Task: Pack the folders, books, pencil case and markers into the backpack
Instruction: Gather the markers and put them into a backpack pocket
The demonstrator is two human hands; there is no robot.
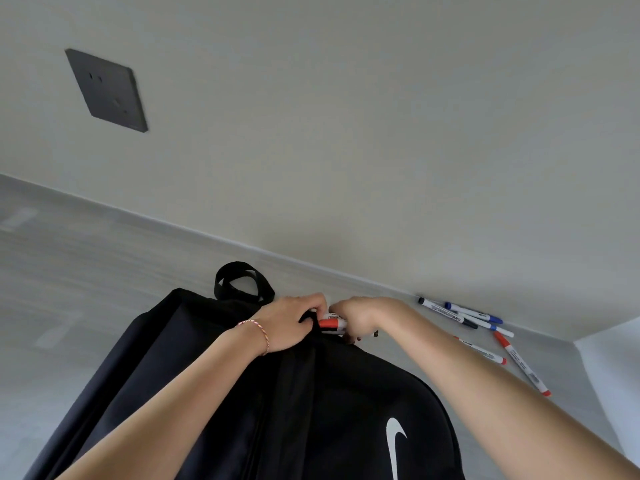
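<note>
A black fabric backpack (225,393) with a white swoosh mark lies on the pale grey floor (69,271), its black webbing carry loop (242,280) toward the cream wall (346,116); both hands meet at its top edge. The left hand (287,323), a red-and-white braided thread bracelet (261,332) on its wrist, pinches the black fabric at the opening with fingers curled tight. The right hand (360,318) is closed around a bundle of white-barrelled markers, one with a red cap (332,323), held right at the opening; how far they are inside cannot be told. More loose white markers with blue, black and red caps (485,330) lie on the floor to the right of the backpack, near the wall's foot; a dark square wall socket plate (106,90) sits on the wall.
</note>
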